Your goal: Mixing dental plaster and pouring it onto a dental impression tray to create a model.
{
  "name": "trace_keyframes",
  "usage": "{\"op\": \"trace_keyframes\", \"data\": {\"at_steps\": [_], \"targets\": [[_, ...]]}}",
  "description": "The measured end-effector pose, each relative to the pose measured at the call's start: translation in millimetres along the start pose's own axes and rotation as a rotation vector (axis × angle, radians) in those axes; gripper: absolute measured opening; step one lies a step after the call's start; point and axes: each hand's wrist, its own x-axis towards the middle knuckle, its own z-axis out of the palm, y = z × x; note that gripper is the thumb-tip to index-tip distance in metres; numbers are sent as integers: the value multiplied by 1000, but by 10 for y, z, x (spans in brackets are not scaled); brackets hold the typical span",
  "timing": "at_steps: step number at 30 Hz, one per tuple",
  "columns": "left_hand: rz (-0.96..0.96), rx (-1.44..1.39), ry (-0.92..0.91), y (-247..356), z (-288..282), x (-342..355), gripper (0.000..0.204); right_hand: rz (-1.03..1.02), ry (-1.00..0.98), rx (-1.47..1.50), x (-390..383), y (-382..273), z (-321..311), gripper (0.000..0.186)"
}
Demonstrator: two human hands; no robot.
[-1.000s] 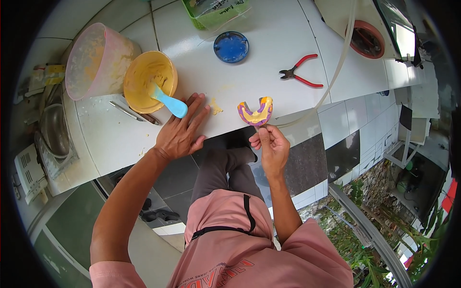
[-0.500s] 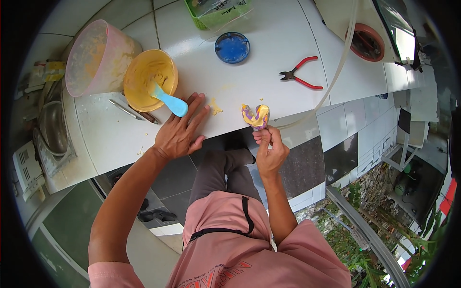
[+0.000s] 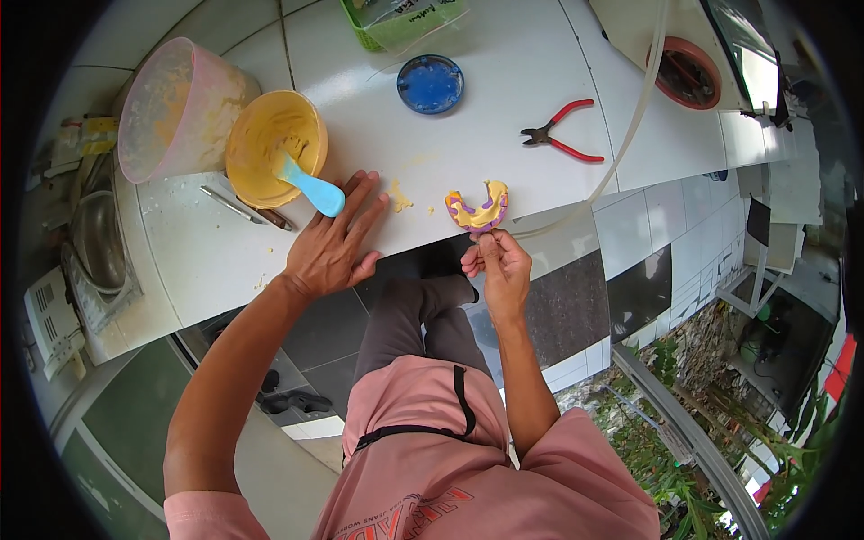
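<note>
A U-shaped dental impression [image 3: 478, 214], purple with yellow plaster in its arch, is level at the counter's front edge. My right hand [image 3: 500, 263] pinches its near end between thumb and fingers. Whether it touches the counter I cannot tell. My left hand [image 3: 326, 241] lies flat on the counter edge, fingers stretched out and holding nothing. Just beyond its fingers stands a yellow mixing bowl [image 3: 319, 135] smeared with plaster. A light blue spatula [image 3: 313, 187] rests in the bowl, its handle sticking out over the rim near my left fingers.
Behind the bowl leans a pink translucent bucket [image 3: 148, 117]. A metal tool [image 3: 232, 205] lies beside the bowl. Farther back are a blue round lid [image 3: 430, 85], red-handled cutters [image 3: 569, 133] and a green basket [image 3: 369, 38]. A clear hose [image 3: 637, 117] hangs across the counter's right part.
The impression has turned from tilted to flatter, so its whole U shape shows. My right fingers have shifted their pinch. My left hand stays in place.
</note>
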Motion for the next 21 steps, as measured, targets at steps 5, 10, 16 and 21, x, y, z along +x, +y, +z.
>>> {"op": "trace_keyframes", "data": {"at_steps": [5, 10, 16, 21], "targets": [[0, 2, -8, -3, 3, -1, 76, 171, -101, 313, 16, 21, -72, 25], [-6, -13, -3, -7, 11, 2, 78, 193, -178, 394, 8, 2, -112, 25], [-18, -20, -24, -6, 4, 3, 79, 246, -259, 477, 7, 0, -72, 25], [-8, -31, -11, -2, -4, 4, 80, 347, -226, 477, 29, 24, -40, 23]]}}
